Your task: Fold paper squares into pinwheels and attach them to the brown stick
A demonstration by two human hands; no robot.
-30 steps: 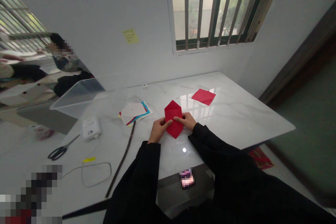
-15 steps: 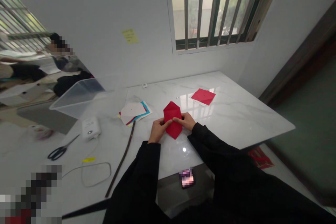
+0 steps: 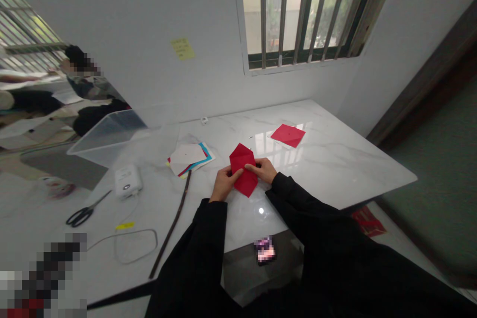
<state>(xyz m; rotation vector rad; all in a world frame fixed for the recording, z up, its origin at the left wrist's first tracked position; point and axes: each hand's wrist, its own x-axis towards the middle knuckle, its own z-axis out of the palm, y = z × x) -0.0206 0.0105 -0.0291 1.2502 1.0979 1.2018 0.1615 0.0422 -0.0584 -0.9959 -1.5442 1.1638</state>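
Between my two hands is a red folded sheet of paper [image 3: 243,181], pointed at top and bottom, held up over the white marbled table [image 3: 335,159]. My left hand [image 3: 224,181] grips its left edge, thumb across the front. My right hand [image 3: 264,170] grips the right edge, its thumb pressed on the paper's middle. The fingers behind the paper are hidden. Left of my hands lies a pile of cut paper [image 3: 188,158] in white, blue and red. Farther back to the right, a red paper piece [image 3: 288,135] rests on a white one.
A dark thin strip [image 3: 175,223] runs along the table left of my arm. Beyond it are black scissors [image 3: 80,216], a white device [image 3: 127,181] with a cable, and a clear plastic bin [image 3: 108,134]. Another person [image 3: 87,79] is at the far left. A barred window [image 3: 290,20] is ahead.
The top of the red paper has shifted slightly left and tilted. Both hands keep their grip in nearly the same place. The view has moved a little.
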